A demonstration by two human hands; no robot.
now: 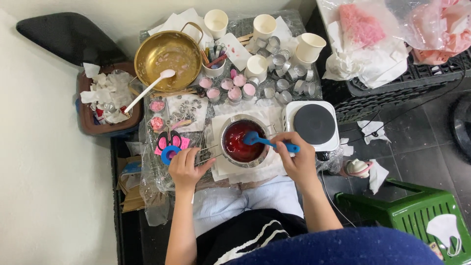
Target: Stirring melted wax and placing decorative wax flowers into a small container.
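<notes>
My right hand (298, 158) grips the handle of a blue spatula (260, 141) whose blade dips into red liquid in a small steel pot (244, 140) on white paper. My left hand (185, 167) rests beside the pot on its left, fingers curled around the pot's thin wire handle (208, 153), next to a blue tape roll (170, 154) and pink-handled scissors (169, 139).
A white single hot plate (313, 124) stands right of the pot. Behind are several small tins with pink wax (230, 89), empty tins, paper cups (257, 66), a brass pan (167, 59) with a white spoon, and a bin of tissues (108, 100). A green stool (417, 208) is at right.
</notes>
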